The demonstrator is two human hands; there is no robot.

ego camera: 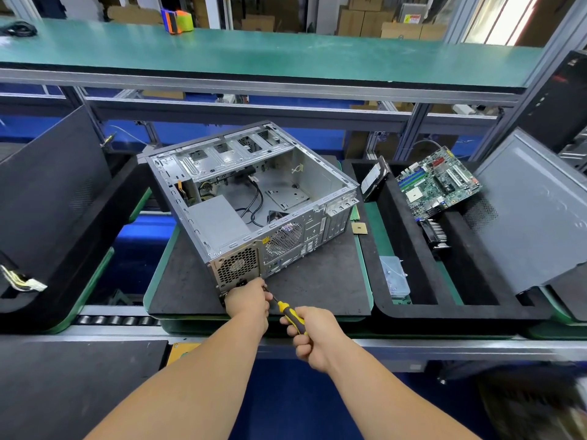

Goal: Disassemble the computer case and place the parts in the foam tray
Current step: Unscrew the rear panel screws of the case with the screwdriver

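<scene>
Both forearms filled the lower middle of the frame, nearest the camera, and reached up to the rear corner of the computer case [251,198], which lay on its side, open, on a dark mat [317,281] in the centre. To the right sat the foam tray [413,309], already holding a side panel [533,223] at the far right, a circuit board [438,182] leaning in a slot in the upper right, a hard drive [376,179] beside it, a fan with heat sink [435,233] below the board, and a small clear box [394,276] at the tray's near left. The power supply [222,227] was still in the case, its grille facing the person. The left hand [247,301] was curled against the case's lower rear corner, seemingly steadying the tool's tip, though whether it pinched anything could not be told. The right hand [309,336] was wrapped around the yellow-and-black handle of the screwdriver [290,314]. The step looked like undoing a power-supply screw; doing it well probably meant keeping the shaft square to the screw, pressing inward while turning, and catching the loosened screw for the clear box.
</scene>
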